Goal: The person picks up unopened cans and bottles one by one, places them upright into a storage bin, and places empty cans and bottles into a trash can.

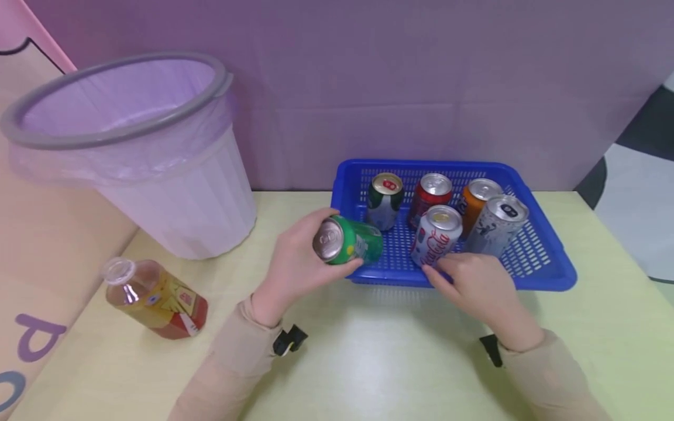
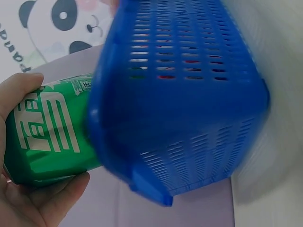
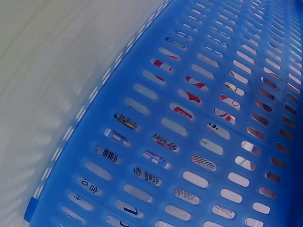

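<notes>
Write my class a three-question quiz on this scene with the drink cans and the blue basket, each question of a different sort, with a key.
1. True or false: the left hand grips the green can lying on its side.
2. How many cans stand inside the blue basket?
3. The right hand rests at: A the bin; B the basket's near rim by the white cola can; C the bottle.

Key: 1 true. 2 five. 3 B.
</notes>
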A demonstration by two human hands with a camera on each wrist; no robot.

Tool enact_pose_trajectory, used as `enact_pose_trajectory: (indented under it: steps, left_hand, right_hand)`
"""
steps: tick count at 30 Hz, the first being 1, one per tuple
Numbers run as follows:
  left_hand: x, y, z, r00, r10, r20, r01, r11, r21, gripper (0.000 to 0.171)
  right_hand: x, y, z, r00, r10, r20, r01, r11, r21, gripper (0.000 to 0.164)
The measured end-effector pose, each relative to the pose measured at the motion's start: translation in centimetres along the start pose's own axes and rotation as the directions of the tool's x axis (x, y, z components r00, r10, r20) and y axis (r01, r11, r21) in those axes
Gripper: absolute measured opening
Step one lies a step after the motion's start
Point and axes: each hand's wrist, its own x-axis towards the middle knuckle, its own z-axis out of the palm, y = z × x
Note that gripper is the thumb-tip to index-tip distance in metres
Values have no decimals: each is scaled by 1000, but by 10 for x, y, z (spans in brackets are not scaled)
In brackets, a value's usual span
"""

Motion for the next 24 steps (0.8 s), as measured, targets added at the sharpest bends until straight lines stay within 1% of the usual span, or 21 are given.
enact_pose_trajectory:
  steps: [4, 8, 12, 15, 19, 24]
  left_hand:
    - [8, -2, 8, 997, 17, 78, -19, 999, 28, 76]
    - [13, -5, 16, 990, 19, 138, -25, 999, 44, 75]
    - [17, -7, 20, 981, -3, 194, -11, 997, 72, 75]
    - [21, -8, 23, 973, -11, 230, -14, 994, 105, 75]
    - [27, -7, 27, 963, -29, 269, -12, 989, 148, 71]
    - [37, -6, 33, 949, -59, 311, -6, 979, 203, 67]
  right_hand:
    - [0, 1, 1, 1000, -5, -8, 5, 1000, -1, 49]
    - [0, 1, 2, 1000, -8, -14, 8, 1000, 1, 51]
    - [-1, 1, 2, 1000, -4, -13, 4, 1000, -2, 51]
    - [0, 2, 2, 1000, -6, -17, 5, 1000, -5, 51]
    - [0, 2, 3, 1000, -10, -22, 9, 1000, -7, 51]
    - [-1, 2, 3, 1000, -7, -13, 7, 1000, -12, 48]
